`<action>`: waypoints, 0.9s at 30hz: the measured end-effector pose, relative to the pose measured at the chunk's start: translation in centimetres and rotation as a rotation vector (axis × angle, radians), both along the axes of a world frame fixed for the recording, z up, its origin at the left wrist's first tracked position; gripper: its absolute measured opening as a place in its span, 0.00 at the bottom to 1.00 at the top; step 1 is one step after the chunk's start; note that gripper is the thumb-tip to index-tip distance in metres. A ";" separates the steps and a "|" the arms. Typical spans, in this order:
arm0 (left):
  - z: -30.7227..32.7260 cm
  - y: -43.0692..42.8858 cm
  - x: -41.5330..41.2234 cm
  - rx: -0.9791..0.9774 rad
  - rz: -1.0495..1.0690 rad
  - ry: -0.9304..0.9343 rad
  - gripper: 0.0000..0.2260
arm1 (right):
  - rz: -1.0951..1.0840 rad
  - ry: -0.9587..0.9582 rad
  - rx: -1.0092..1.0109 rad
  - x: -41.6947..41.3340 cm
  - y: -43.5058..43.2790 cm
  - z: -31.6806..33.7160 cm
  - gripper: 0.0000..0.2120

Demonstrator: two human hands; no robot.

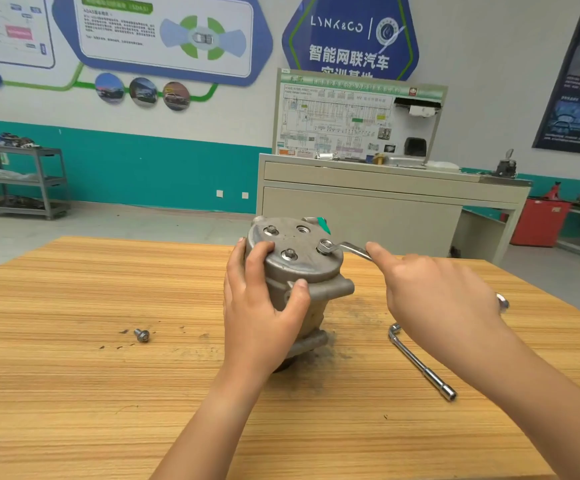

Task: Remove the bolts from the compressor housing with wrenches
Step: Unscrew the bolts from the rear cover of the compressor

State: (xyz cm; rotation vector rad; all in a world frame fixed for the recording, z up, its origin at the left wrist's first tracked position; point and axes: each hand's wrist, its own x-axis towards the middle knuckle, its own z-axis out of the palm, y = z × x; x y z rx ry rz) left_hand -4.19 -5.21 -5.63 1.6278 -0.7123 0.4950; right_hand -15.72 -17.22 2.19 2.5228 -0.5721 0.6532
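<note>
The grey compressor housing point(311, 271) stands upright on the wooden table point(74, 375). My left hand point(261, 306) grips its left side, fingers over the top rim and thumb on the front. A ring wrench point(345, 248) sits on the right bolt of the top plate, and my right hand point(437, 296) holds its handle with the index finger stretched along it. The handle's far end point(503, 301) pokes out past my wrist. Two more bolts point(289, 254) point(271, 231) stay in the top plate. One loose bolt point(142, 335) lies on the table to the left.
An L-shaped socket wrench point(420, 362) lies on the table right of the housing, under my right forearm. Dark grit is scattered around the housing's base. Beyond the table stand a beige training bench point(385, 202), a metal shelf cart point(22, 181) and a red cabinet point(538, 220).
</note>
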 end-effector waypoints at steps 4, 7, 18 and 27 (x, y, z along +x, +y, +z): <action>0.2 -0.2 -0.1 0.018 0.006 0.001 0.31 | -0.033 0.055 -0.081 0.1 1.6 0.3 0.27; 0.0 0.0 0.1 -0.015 -0.023 0.001 0.27 | -0.037 -0.088 -0.144 -0.5 1.2 -1.2 0.23; 0.1 0.6 1.7 0.039 -0.093 -0.030 0.20 | 0.493 -0.270 -0.028 9.5 -7.2 1.2 0.14; -0.3 1.8 1.8 -0.010 -0.113 0.003 0.19 | 0.567 -0.682 -0.052 10.4 -6.4 1.6 0.12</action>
